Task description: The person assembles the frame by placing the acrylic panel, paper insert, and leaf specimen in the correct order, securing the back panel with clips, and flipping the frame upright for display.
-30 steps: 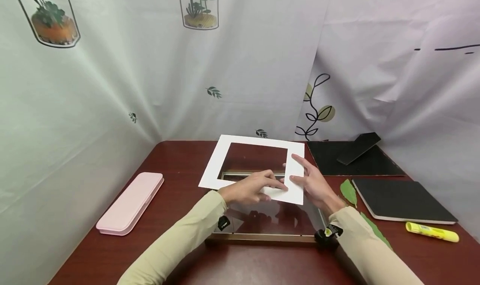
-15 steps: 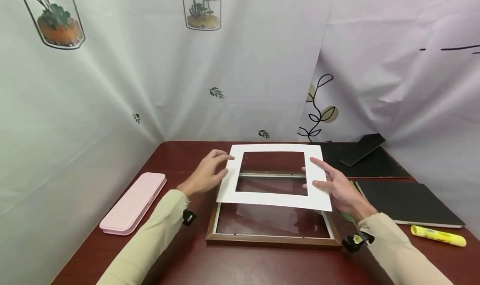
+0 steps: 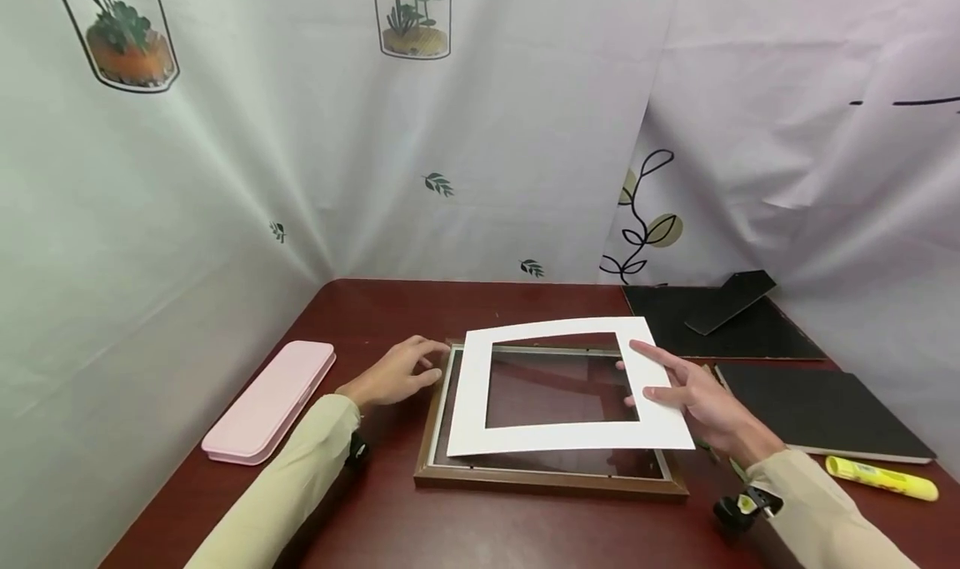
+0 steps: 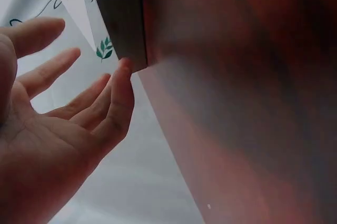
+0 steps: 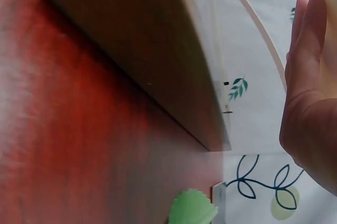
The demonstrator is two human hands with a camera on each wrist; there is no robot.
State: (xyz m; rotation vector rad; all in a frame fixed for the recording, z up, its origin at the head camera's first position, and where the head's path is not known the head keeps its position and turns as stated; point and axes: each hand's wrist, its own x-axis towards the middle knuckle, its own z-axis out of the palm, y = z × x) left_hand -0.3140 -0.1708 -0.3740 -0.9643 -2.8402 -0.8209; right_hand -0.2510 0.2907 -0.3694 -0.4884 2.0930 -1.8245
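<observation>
mat [image 3: 471,396] tilted over the frame [image 3: 551,482], held from one side only

the right hand [image 3: 693,398] pinches the mat's right border, thumb and a finger on top, other fingertips showing underneath through the window. the left hand [image 3: 393,373] has its fingers loosely bent at the frame's far left corner, gripping nothing; whether it touches, i can't be sure.

with no hand on its left side, the mat bows a little and could swing askew or catch an edge on the rim. fingers beneath it might get trapped or smear the pane [image 3: 553,386]. a nudge from the left hand could shift the frame.

the table [image 3: 420,536] is glossy red-brown. a pink case [image 3: 270,402] lies at left; at right are a black board [image 3: 652,306] with its stand [image 3: 731,302], a dark notebook [image 3: 825,406], a yellow tube [image 3: 881,477] and a leaf [image 5: 192,208] partly hidden by the right arm. pale cloth [image 3: 480,136] printed with plants hangs around.
</observation>
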